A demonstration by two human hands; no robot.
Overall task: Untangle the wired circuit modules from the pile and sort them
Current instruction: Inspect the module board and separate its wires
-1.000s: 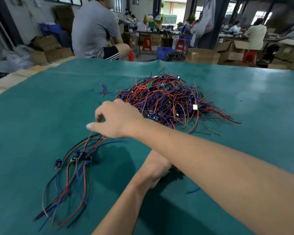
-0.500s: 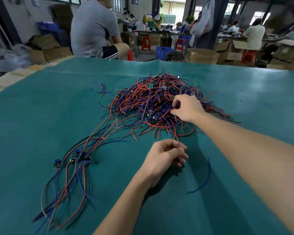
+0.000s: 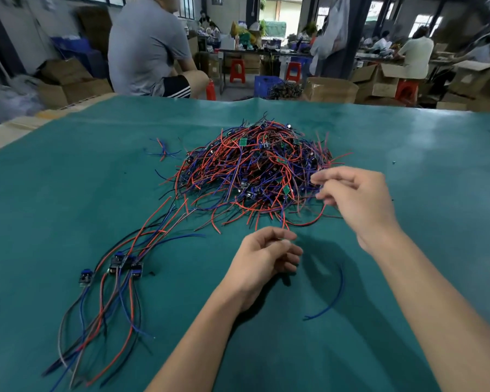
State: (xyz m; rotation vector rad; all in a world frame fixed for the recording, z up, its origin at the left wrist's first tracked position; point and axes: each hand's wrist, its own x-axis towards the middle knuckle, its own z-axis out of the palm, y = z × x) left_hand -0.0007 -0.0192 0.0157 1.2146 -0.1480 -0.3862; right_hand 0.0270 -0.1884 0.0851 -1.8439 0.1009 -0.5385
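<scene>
**Hands at the edge of the wire pile**

The pile (image 3: 259, 172), a dense heap of red, blue and black wires with small green and dark modules buried in it, sits mid-mat on the green mat (image 3: 68, 193). Down-left of the pile lie the sorted modules (image 3: 122, 264), several small boards side by side, their leads combed out in a rough fan, with a few long wires reaching back to the pile's near-left edge. A stray blue wire (image 3: 333, 295) curls on the mat nearer the viewer than the pile, to its right, and a few loose wire scraps (image 3: 163, 149) lie just left of the pile.

The right hand (image 3: 357, 196) is at the pile's right edge, fingers bent toward thin strands; motion blur hides whether they pinch anything, so I cannot tell. The left hand (image 3: 262, 260) hovers just in front of the pile, fingers loosely curled, apparently holding nothing.

Risks, as I judge them: pulling one lead hard could drag a whole clump along, since the wires are heavily interlaced, or strain a solder joint at a board. A dragged clump could also sweep into the sorted modules and re-tangle them through the wires that bridge back to the pile.

No writing or brand marks are legible anywhere.
</scene>
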